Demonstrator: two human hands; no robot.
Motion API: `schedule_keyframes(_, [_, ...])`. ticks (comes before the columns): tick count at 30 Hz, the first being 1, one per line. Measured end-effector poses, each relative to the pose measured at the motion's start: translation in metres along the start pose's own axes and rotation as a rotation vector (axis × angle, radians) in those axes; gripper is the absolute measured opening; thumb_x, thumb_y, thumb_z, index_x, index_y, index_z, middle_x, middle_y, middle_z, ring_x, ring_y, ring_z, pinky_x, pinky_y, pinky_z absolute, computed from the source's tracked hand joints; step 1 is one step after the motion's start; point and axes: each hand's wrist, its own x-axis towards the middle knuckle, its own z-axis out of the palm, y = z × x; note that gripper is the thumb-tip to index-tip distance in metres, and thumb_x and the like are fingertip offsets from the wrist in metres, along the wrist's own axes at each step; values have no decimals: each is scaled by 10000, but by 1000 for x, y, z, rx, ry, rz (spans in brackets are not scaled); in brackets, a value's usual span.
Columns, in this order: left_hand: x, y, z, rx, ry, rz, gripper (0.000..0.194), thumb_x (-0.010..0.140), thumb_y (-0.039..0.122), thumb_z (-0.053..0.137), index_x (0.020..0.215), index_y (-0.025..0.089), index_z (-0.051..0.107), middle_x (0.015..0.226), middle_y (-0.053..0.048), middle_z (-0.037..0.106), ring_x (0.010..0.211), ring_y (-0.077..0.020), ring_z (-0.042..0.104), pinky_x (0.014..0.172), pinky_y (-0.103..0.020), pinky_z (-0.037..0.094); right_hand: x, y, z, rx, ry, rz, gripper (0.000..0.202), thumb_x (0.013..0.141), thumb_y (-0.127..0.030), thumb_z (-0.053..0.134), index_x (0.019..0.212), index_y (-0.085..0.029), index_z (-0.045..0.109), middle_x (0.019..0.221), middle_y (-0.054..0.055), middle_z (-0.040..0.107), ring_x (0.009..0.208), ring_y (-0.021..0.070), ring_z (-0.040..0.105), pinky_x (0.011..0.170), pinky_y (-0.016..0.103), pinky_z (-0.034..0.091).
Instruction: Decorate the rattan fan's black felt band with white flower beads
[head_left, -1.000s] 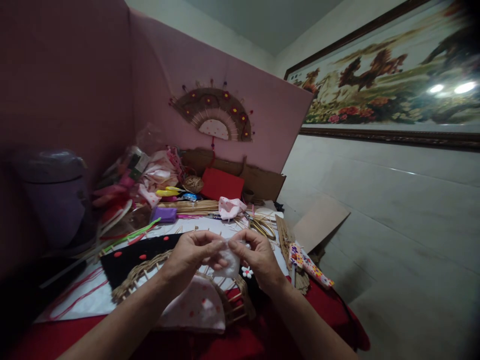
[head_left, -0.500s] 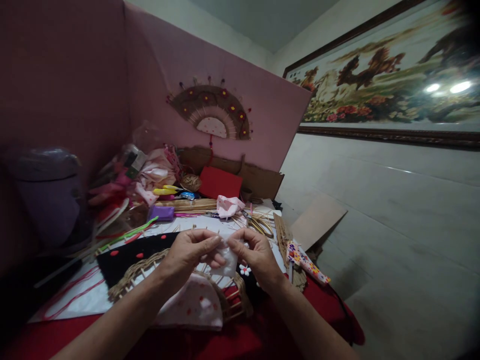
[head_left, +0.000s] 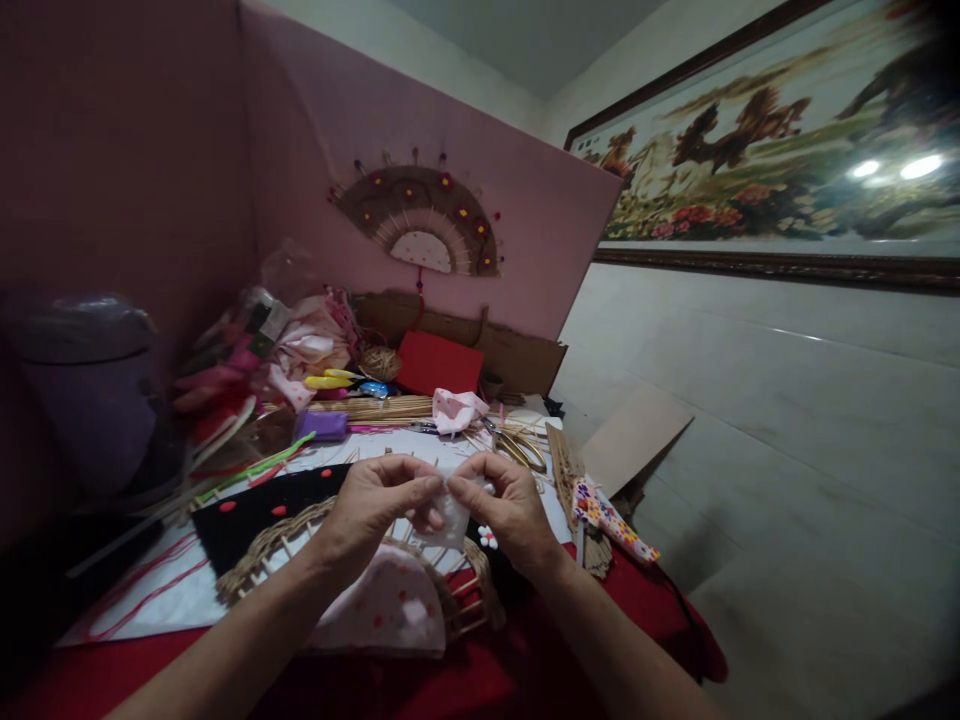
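Observation:
Between my hands is a small whitish, see-through plastic bag (head_left: 453, 525), pinched along its upper edge. My left hand (head_left: 379, 508) grips it between thumb and forefinger, the other fingers curled beneath. From the other side my right hand (head_left: 511, 510) pinches it too, thumb tips almost touching. What the bag contains cannot be made out. Below lies a fan of thin sticks with black cloth (head_left: 251, 512), red dots, a braided twine band (head_left: 271, 543) and a pink dotted half-round cloth (head_left: 386, 605). A white flower (head_left: 487, 538) rests on the black part near my right hand.
Gold-handled scissors (head_left: 517, 447), a bundle of sticks (head_left: 375, 410), a purple packet (head_left: 324, 427) and a red card (head_left: 441, 362) lie behind. A finished fan (head_left: 420, 215) hangs on the pink board. A flower-patterned cloth-covered tool (head_left: 615, 525) sits at right.
My thumbs have come closer together at the bag's top edge, the right hand shifting slightly left. The bag looks more gathered. The rest stays in place.

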Motion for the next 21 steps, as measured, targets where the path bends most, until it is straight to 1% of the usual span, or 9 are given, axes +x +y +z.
schedule_keyframes(3, [0, 0, 0, 2, 4, 22, 165, 701, 276, 688, 692, 117, 644, 508, -16, 648, 455, -93, 568, 479, -184, 435, 0, 0, 2, -6, 25, 2, 248, 715, -376, 660, 673, -142, 587, 600, -36, 474, 519, 65, 358, 464, 187, 282])
schedule_keyframes(6, [1, -1, -1, -3, 8, 27, 168, 704, 277, 687, 708, 113, 651, 511, -21, 652, 455, -95, 572, 480, -185, 443, 1, 0, 4, 43, 20, 21, 256, 699, -382, 672, 669, -144, 580, 565, -46, 458, 491, 59, 341, 450, 187, 272])
schedule_keyframes(9, [2, -2, -2, -57, 5, -10, 174, 693, 279, 696, 711, 114, 644, 515, -28, 659, 441, -97, 575, 453, -175, 433, 2, 0, 4, 117, -7, 42, 251, 694, -378, 675, 680, -145, 583, 553, -52, 453, 476, 53, 334, 443, 184, 270])
schedule_keyframes(14, [3, 0, -3, -153, -14, -88, 157, 655, 235, 721, 716, 113, 644, 509, -25, 657, 426, -75, 560, 443, -146, 417, 5, 0, -1, 195, -97, 114, 247, 671, -340, 703, 767, -134, 605, 575, -47, 489, 466, 45, 361, 437, 177, 277])
schedule_keyframes(21, [4, 3, -2, -128, 22, -96, 117, 630, 186, 708, 688, 109, 641, 509, -25, 647, 441, -82, 560, 452, -156, 421, 9, 8, -1, 185, -100, 127, 241, 692, -347, 694, 768, -135, 606, 530, -59, 452, 433, 37, 337, 412, 175, 254])
